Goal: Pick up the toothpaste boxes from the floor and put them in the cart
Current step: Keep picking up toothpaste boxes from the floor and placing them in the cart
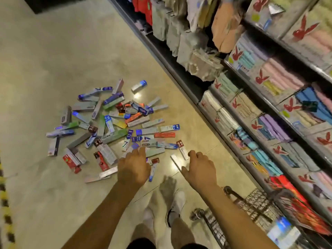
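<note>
We see the toothpaste boxes (115, 126) heaped criss-cross on the floor (53, 60) at 9 o'clock of frame. We judge a fast grab could drag or drop overlapping cartons. Our left hand (133, 168), at 7 o'clock, reaches palm-down over the pile's near edge, fingers straight and close together, holding nothing; our right hand (200, 169), at 5 o'clock, hovers with fingers slack, half-curled, empty, and the cart (255, 203) sits at 4 o'clock, so a blind toss could miss.

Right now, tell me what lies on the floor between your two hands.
Head view: a blue-and-white toothpaste box beside the left hand, a white box beside the right hand, and bare floor between them.
</note>
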Action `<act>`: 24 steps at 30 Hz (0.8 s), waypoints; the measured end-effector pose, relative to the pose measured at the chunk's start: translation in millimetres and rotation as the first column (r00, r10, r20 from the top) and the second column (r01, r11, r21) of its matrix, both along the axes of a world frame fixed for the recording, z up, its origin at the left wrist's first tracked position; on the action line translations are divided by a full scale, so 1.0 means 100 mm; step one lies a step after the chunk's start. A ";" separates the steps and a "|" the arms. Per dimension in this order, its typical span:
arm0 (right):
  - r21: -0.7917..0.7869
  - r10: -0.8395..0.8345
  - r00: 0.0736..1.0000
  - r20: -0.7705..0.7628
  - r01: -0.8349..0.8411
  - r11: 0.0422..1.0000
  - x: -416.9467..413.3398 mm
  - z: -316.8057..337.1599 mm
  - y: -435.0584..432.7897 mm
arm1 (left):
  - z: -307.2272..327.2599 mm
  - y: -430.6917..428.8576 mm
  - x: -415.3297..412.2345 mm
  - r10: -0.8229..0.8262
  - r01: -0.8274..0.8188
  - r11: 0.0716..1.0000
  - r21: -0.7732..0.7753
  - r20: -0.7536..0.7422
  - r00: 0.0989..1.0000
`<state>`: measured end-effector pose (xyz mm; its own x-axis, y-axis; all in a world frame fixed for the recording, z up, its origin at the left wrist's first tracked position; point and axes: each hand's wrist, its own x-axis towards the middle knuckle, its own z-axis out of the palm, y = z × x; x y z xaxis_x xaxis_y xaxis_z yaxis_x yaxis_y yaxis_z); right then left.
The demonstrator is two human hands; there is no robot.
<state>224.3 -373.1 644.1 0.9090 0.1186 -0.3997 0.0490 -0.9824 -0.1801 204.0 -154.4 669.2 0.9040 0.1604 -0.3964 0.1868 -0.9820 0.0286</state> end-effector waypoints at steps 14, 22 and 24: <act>0.012 -0.154 0.980 -0.129 0.157 0.988 0.74 -3.81 0.12 | -4.08 0.42 0.73 -0.112 0.127 0.987 0.095 -0.146 0.983; -0.024 -0.198 0.967 -0.158 0.197 0.980 0.63 -5.85 0.04 | -6.07 0.28 0.54 -0.111 0.134 0.988 0.080 -0.244 0.963; -0.031 -0.199 0.970 -0.140 0.196 0.980 0.62 -6.15 0.04 | -6.38 0.29 0.50 -0.087 0.108 0.990 0.089 -0.212 0.973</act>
<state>285.9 -369.6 29.2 0.8475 -0.0654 -0.5268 -0.1712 -0.9730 -0.1546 254.0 -125.8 31.4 0.8172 0.1238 -0.5628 0.0818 -0.9917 -0.0994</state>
